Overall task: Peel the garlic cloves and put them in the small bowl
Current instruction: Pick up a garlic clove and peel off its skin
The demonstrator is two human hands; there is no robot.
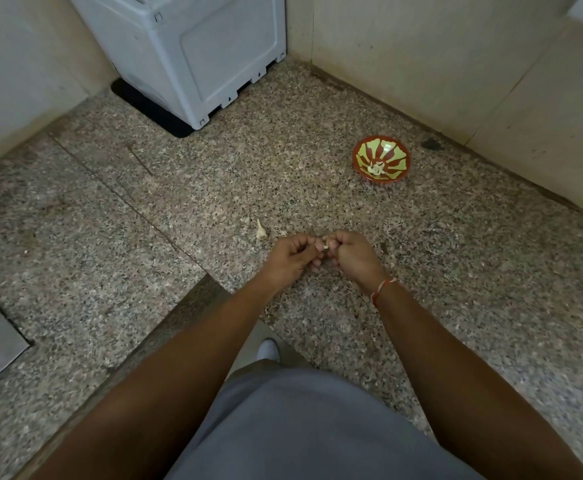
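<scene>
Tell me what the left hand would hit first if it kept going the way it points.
The right hand: the left hand points at it, with the garlic clove pinched between them. Depth is hard to judge.

No words, labels, brands or numbers can be read anywhere in view; the white appliance [193,53] far beyond the hands shows only small moulded marks, too tiny to make out.
</scene>
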